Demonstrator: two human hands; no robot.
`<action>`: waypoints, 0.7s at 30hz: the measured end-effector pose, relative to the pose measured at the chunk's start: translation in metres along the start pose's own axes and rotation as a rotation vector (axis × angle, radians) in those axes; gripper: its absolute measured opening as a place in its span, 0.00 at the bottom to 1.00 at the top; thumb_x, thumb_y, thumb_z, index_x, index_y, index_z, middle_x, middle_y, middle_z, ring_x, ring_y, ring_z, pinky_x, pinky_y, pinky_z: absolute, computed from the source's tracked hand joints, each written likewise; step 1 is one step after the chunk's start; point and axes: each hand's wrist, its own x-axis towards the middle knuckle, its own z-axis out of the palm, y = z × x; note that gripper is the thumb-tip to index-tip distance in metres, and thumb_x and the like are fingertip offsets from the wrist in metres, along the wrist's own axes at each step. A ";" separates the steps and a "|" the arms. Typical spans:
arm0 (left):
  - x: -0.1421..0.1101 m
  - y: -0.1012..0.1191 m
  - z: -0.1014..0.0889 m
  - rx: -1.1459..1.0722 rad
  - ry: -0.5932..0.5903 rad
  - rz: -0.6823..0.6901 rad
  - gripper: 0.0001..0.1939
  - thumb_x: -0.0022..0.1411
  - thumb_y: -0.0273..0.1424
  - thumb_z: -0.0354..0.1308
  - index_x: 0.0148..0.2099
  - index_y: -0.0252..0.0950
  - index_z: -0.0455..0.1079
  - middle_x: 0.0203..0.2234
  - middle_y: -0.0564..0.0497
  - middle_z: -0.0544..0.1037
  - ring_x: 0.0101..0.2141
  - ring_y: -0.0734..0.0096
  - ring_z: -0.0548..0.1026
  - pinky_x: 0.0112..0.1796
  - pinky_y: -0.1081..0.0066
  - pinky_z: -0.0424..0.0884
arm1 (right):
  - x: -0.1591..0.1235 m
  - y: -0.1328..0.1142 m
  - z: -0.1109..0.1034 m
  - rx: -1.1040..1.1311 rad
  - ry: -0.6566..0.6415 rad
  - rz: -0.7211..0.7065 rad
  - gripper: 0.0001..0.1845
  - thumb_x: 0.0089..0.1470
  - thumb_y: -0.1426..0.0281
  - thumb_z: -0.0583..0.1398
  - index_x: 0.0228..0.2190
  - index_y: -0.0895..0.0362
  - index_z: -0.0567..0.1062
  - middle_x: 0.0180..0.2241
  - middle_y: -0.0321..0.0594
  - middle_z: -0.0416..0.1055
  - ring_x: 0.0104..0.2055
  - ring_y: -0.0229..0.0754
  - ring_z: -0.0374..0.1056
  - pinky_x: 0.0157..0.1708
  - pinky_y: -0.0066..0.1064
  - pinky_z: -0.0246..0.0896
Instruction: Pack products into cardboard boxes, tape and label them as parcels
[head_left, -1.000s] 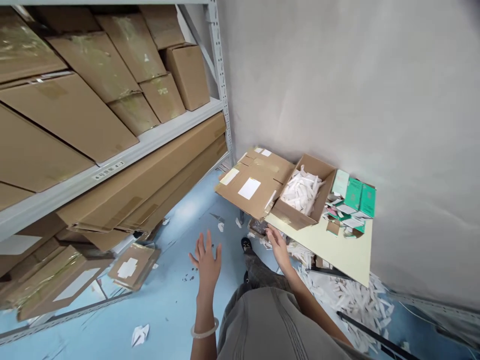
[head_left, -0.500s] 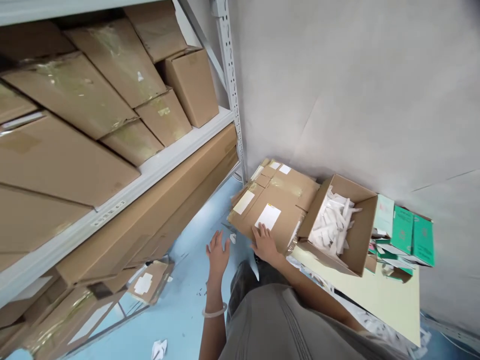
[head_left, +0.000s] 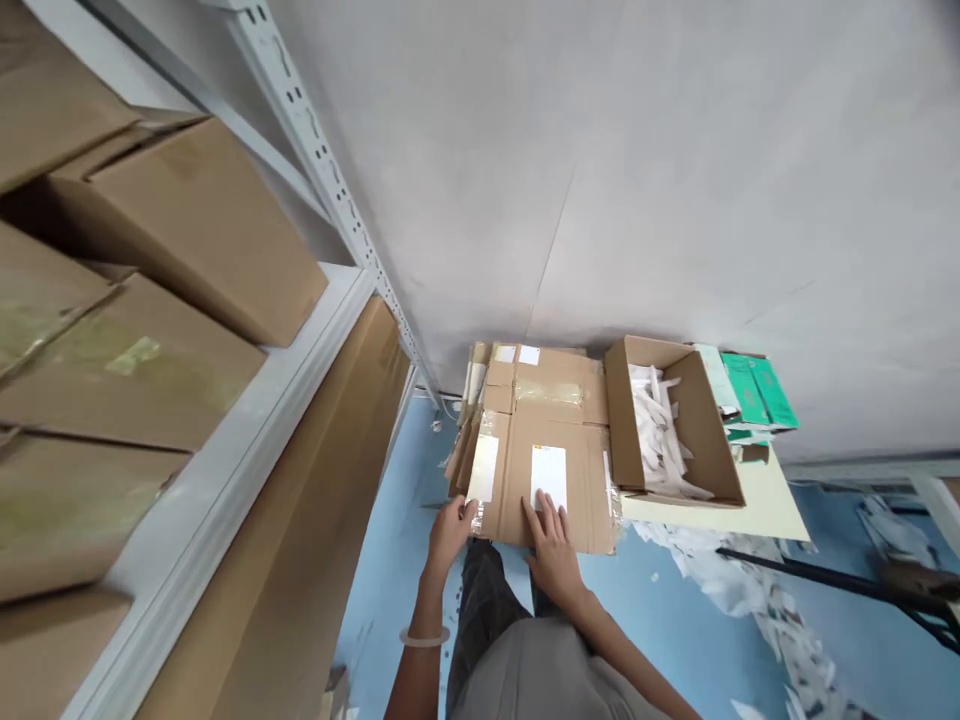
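Note:
A flattened cardboard box (head_left: 525, 400) with white labels and clear tape lies on top of a stack of folded cardboard. At its near left corner, my left hand (head_left: 448, 535) is closed, thumb and fingers pinching the edge. My right hand (head_left: 553, 550) rests with fingers spread on the near part of the same sheet, its fingertips over the lower end of a white label (head_left: 549, 470). A bracelet (head_left: 424, 638) circles my left wrist.
Right of the stack, an open carton (head_left: 705, 430) holds white paper strips (head_left: 656, 430) on a pale yellow table (head_left: 772, 500). Green boxes (head_left: 750, 385) stand beyond it. A metal shelf (head_left: 330, 300) loaded with cartons rises at left. Paper scraps (head_left: 720, 575) litter the blue floor.
My view has turned right and closer to the stack. My left hand has gone from open in the air to the cardboard's near left corner. My right hand still lies on the cardboard.

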 end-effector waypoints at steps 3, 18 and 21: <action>0.002 0.009 -0.018 -0.019 -0.069 0.169 0.17 0.60 0.40 0.49 0.23 0.37 0.59 0.18 0.57 0.66 0.24 0.73 0.68 0.29 0.74 0.60 | 0.005 -0.015 0.001 -0.019 0.089 0.082 0.56 0.42 0.84 0.57 0.67 0.47 0.41 0.70 0.39 0.30 0.70 0.56 0.35 0.66 0.56 0.38; -0.121 0.200 -0.043 -0.271 -0.227 0.668 0.15 0.65 0.41 0.51 0.30 0.37 0.62 0.25 0.53 0.66 0.30 0.71 0.66 0.33 0.74 0.63 | -0.054 -0.017 -0.103 0.559 0.735 0.179 0.31 0.59 0.68 0.51 0.63 0.50 0.58 0.63 0.41 0.60 0.63 0.50 0.58 0.61 0.47 0.56; -0.176 0.224 -0.011 -0.304 -0.337 0.784 0.14 0.67 0.39 0.48 0.32 0.37 0.65 0.28 0.51 0.69 0.32 0.70 0.68 0.35 0.73 0.65 | -0.110 -0.005 -0.119 0.713 0.848 0.220 0.27 0.59 0.63 0.53 0.60 0.51 0.66 0.59 0.42 0.65 0.60 0.52 0.63 0.59 0.45 0.59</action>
